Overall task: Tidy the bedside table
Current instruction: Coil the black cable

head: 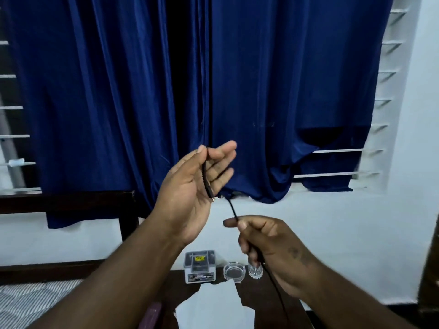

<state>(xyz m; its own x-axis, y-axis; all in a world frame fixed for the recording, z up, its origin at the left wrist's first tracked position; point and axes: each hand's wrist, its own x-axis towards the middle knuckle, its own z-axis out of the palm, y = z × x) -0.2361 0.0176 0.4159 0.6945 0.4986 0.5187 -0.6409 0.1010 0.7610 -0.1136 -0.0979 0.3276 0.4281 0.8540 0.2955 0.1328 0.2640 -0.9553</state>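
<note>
Black cable is held above the dark bedside table, its plug end pinched between thumb and forefinger of the raised left hand, the other fingers straight. Lower right, it is clamped in the right hand's curled fingers. A clear box, glass dish and small glass are lined along the table's far edge.

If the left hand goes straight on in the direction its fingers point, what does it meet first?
Most likely the blue curtain; the left hand, pinching the black cable, points up toward it. Depth is unclear.
</note>
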